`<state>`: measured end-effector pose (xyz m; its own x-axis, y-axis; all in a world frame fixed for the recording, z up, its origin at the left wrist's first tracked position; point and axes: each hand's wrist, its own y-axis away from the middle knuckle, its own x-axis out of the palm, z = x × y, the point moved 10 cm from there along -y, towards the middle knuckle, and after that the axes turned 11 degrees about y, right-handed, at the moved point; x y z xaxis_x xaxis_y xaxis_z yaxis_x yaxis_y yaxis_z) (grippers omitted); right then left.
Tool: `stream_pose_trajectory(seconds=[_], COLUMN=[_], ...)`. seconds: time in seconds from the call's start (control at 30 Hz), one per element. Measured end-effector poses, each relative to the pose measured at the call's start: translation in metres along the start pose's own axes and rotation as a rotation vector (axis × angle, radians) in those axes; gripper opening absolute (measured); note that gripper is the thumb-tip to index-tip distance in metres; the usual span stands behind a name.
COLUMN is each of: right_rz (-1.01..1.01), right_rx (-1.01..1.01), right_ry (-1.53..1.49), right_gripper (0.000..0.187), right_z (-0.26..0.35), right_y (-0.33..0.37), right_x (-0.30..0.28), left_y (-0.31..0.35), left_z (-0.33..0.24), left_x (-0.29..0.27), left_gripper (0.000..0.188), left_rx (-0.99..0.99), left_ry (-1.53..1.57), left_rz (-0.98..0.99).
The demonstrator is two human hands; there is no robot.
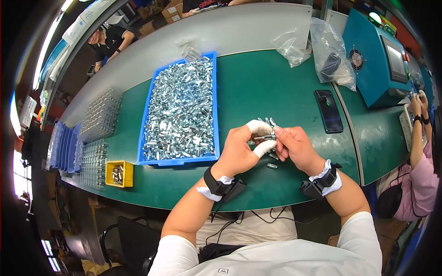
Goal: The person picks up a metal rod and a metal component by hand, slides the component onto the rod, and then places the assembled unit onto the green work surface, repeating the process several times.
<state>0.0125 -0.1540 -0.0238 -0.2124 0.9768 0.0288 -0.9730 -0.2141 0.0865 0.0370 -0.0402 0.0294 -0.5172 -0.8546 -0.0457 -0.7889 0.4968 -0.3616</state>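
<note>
Both my hands meet over the green tabletop (248, 87), right of the blue tray (179, 162). White tape or finger covers wrap the thumb and a finger of my left hand (244, 147), which pinches a small shiny metal fitting (264, 137). My right hand (297, 146) has its thumb and fingers closed at the other end of that piece; what exactly its fingertips grip is partly hidden. Several similar metal fittings (272, 165) lie loose on the table under and around my hands. The blue tray is heaped with small silvery metal fittings (179, 110).
Left of the tray stand a yellow bin (119, 174) with metal parts, clear plastic racks (100, 115) and blue trays (64, 147). To the right lie a black phone (328, 111) and plastic bags (331, 60), beside a teal machine (375, 60). Other people work across and at right.
</note>
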Motion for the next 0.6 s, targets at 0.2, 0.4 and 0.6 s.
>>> stream_pose_trajectory(seconds=[0.2, 0.4, 0.6], right_rz=[-0.115, -0.158, -0.122], right_rx=[-0.008, -0.034, -0.008], right_ry=[0.035, -0.083, -0.081], right_gripper=[0.048, 0.048, 0.048], right_z=[0.007, 0.005, 0.004], right_y=[0.0, -0.007, -0.005], right_x=[-0.011, -0.03, -0.019], left_y=[-0.002, 0.001, -0.003], left_z=[-0.003, -0.011, 0.008], left_x=[-0.031, -0.103, -0.019], left_gripper=[0.008, 0.006, 0.009], left_rx=[-0.032, -0.07, -0.035], left_ry=[-0.011, -0.085, -0.657], left_rz=[-0.138, -0.656, 0.052])
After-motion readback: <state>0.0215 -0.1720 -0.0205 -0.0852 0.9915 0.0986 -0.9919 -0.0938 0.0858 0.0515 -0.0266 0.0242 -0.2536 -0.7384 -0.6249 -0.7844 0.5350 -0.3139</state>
